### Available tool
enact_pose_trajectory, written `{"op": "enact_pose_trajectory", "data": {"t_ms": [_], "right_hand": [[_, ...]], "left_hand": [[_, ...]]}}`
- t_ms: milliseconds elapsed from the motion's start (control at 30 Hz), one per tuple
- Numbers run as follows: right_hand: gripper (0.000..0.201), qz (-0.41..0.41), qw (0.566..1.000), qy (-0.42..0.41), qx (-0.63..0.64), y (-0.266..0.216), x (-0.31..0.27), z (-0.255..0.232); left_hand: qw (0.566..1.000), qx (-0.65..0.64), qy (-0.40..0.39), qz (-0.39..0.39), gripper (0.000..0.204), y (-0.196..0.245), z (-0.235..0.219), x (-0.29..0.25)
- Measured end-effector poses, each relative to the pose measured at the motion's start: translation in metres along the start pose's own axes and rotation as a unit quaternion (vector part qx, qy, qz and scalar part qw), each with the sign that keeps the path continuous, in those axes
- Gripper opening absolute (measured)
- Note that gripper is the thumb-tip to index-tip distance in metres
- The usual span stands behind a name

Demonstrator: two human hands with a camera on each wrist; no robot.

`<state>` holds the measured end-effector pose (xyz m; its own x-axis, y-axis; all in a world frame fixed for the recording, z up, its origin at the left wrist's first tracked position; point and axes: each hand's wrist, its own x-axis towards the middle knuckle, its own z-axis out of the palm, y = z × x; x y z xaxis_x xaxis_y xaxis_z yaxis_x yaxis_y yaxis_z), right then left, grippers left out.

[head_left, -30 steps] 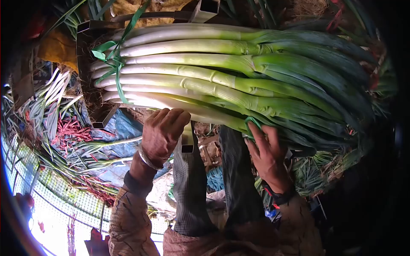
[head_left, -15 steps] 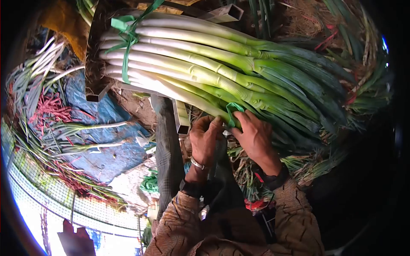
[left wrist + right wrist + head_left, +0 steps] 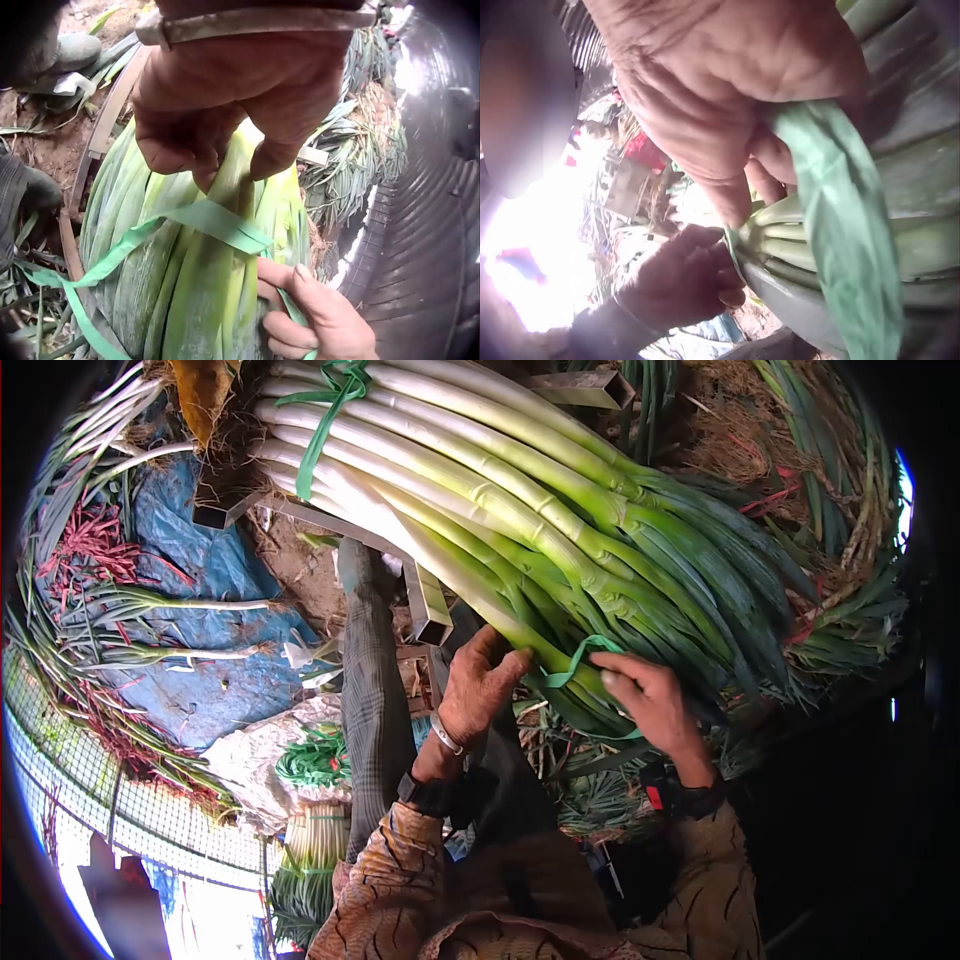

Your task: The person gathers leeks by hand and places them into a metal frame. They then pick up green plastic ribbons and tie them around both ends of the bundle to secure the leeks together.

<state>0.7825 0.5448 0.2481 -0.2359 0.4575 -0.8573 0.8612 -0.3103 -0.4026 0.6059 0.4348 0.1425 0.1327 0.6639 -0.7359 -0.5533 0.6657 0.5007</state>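
Note:
A thick bundle of long green onions (image 3: 540,525) lies slantwise, white root ends at upper left and dark leaves at lower right. A green ribbon (image 3: 328,435) is knotted round the white end. Another green ribbon (image 3: 217,223) crosses the leafy part. My left hand (image 3: 478,690) pinches a near-side stalk (image 3: 236,154) between thumb and fingers, close beside this second ribbon. To its right, my right hand (image 3: 655,705) holds the ribbon with curled fingers; in the right wrist view the strip (image 3: 847,225) runs out from under the palm.
Square metal tubing (image 3: 428,615) of a frame supports the bundle. At left, loose onions and red ties lie on a blue tarp (image 3: 190,690). A heap of green ribbon (image 3: 315,758) sits on a white sack, near a tied bundle (image 3: 315,850). More onions lie at right.
My left hand has come from the white part to the ribbon at the leafy part. My right hand has drawn the ribbon rightward into a wider loop. The head view has shifted.

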Motion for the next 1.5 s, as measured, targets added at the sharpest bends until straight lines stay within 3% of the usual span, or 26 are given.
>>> {"op": "enact_pose_trajectory", "data": {"t_ms": [167, 367, 467, 500, 567, 633, 700, 733, 767, 800, 833, 867, 900, 967, 1033, 1100, 1133, 1167, 1233, 1267, 1367, 1500], "right_hand": [[0.032, -0.099, 0.970, -0.013, -0.223, -0.015, 0.017, 0.023], [0.028, -0.105, 0.972, -0.046, -0.203, -0.020, 0.015, 0.014], [0.027, -0.082, 0.979, -0.044, -0.180, -0.023, 0.018, 0.002], [0.026, -0.070, 0.983, -0.039, -0.163, -0.023, 0.020, -0.002], [0.024, -0.109, 0.978, -0.008, -0.180, -0.022, 0.026, -0.010], [0.023, -0.120, 0.964, 0.004, -0.236, -0.022, 0.029, -0.010], [0.020, -0.123, 0.966, 0.016, -0.228, -0.018, 0.031, -0.008], [0.020, -0.126, 0.968, 0.022, -0.215, -0.016, 0.029, -0.006], [0.020, -0.129, 0.970, 0.029, -0.203, -0.015, 0.028, -0.006], [0.020, -0.127, 0.970, 0.031, -0.205, -0.014, 0.029, -0.007], [0.020, -0.125, 0.970, 0.031, -0.207, -0.014, 0.029, -0.007], [0.019, -0.127, 0.971, 0.031, -0.202, -0.015, 0.030, -0.004], [0.020, -0.124, 0.970, 0.030, -0.206, -0.015, 0.029, -0.002], [0.024, -0.116, 0.969, 0.031, -0.215, -0.013, 0.027, 0.000], [0.023, -0.125, 0.965, 0.045, -0.228, -0.012, 0.027, 0.002], [0.021, -0.136, 0.959, 0.071, -0.238, -0.011, 0.026, 0.006], [0.021, -0.137, 0.958, 0.071, -0.240, -0.011, 0.026, 0.007], [0.022, -0.138, 0.958, 0.072, -0.242, -0.012, 0.026, 0.007], [0.024, -0.135, 0.957, 0.078, -0.247, -0.012, 0.026, 0.007], [0.024, -0.132, 0.957, 0.080, -0.247, -0.013, 0.026, 0.008], [0.027, -0.137, 0.952, 0.124, -0.243, -0.010, 0.023, 0.014], [0.030, -0.141, 0.921, 0.267, -0.247, 0.004, 0.023, 0.033]], "left_hand": [[0.994, 0.099, 0.045, 0.020, 0.033, 0.012, 0.006, -0.007], [0.941, 0.312, 0.119, -0.054, 0.022, 0.026, 0.019, -0.017], [0.912, 0.383, 0.144, 0.006, 0.019, 0.021, 0.014, -0.021], [0.894, 0.418, 0.161, -0.016, 0.016, 0.021, 0.006, -0.023], [0.943, 0.305, 0.105, -0.079, 0.016, 0.046, -0.016, -0.042], [0.990, 0.110, 0.088, -0.018, 0.019, 0.086, -0.021, -0.072], [0.980, 0.068, 0.133, 0.133, 0.019, 0.107, -0.063, -0.101], [0.955, -0.098, 0.203, 0.193, 0.018, 0.115, -0.086, -0.114], [0.926, -0.108, 0.301, 0.202, 0.021, 0.129, -0.118, -0.131], [0.859, -0.035, 0.475, 0.190, 0.017, 0.148, -0.138, -0.138], [0.914, 0.102, 0.347, 0.181, 0.018, 0.153, -0.207, -0.175], [0.822, 0.389, 0.416, 0.026, 0.023, 0.155, -0.290, -0.217], [0.661, 0.646, 0.369, -0.095, 0.028, 0.138, -0.358, -0.244], [0.408, 0.833, 0.322, -0.190, 0.038, 0.139, -0.327, -0.217], [0.456, 0.848, 0.271, -0.022, 0.053, 0.119, -0.324, -0.200], [0.728, 0.625, 0.275, -0.066, 0.060, 0.120, -0.263, -0.135], [0.807, 0.524, 0.271, -0.027, 0.052, 0.109, -0.239, -0.103], [0.840, 0.488, 0.238, 0.016, 0.040, 0.103, -0.213, -0.068], [0.870, 0.449, 0.190, 0.082, 0.026, 0.107, -0.160, -0.014], [0.876, 0.442, 0.178, 0.075, 0.024, 0.113, -0.140, 0.006], [0.918, 0.330, 0.165, 0.143, 0.022, 0.097, -0.122, 0.045], [0.878, 0.433, 0.109, 0.174, 0.017, 0.106, -0.102, 0.037]]}}
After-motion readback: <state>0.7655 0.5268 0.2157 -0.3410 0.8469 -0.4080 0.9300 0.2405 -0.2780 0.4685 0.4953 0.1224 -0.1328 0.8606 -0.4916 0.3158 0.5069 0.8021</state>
